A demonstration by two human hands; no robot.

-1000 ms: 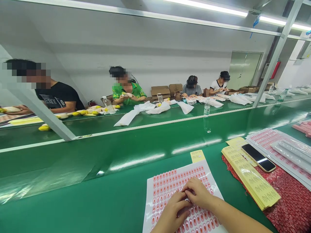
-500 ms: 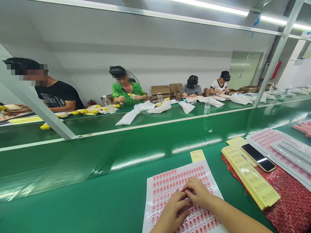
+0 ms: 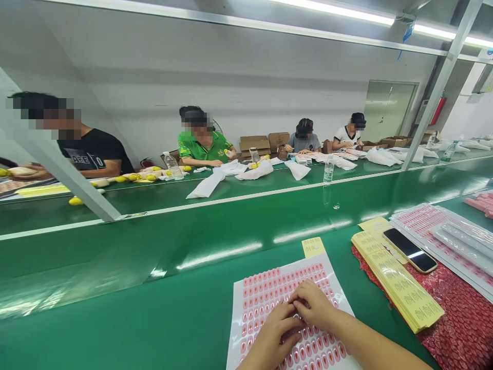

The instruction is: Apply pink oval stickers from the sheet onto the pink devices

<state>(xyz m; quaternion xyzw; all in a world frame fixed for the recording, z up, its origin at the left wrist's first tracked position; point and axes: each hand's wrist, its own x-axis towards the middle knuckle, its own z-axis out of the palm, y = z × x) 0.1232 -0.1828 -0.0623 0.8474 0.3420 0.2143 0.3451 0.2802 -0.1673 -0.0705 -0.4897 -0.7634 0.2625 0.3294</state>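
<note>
White sheet [image 3: 236, 308] lies at the near side of a broad green table [image 3: 134, 329], right of the middle. Beyond it runs a far green surface [image 3: 254, 187] with a pale edge, strewn with white bags [image 3: 206, 185]. Four people sit behind that; on the left, a slanting metal post [image 3: 69, 167] stands in the way of the one in a black shirt [image 3: 102, 151].

Well to the right of the sheet, red bubble wrap [image 3: 458, 318] spreads along the near side, with a stack of printed sheets [image 3: 414, 218] on its far side. The left hand [image 3: 275, 334] and right hand [image 3: 316, 308] rest over the sheet's middle, hiding part of it. Both are partly curled, fingertips close together; whether they pinch anything, I cannot tell.

Folded yellow label strips [image 3: 398, 282] lie along the left edge of the wrap, between it and the sheet. A dark-screened phone [image 3: 410, 250] sits just right of them. On the far surface a clear bottle [image 3: 328, 169] stands upright. A small yellow label piece [image 3: 313, 247] shows just past the sheet's far edge. Smallest are the glossy pink ovals [image 3: 261, 297], set in rows across the sheet.
</note>
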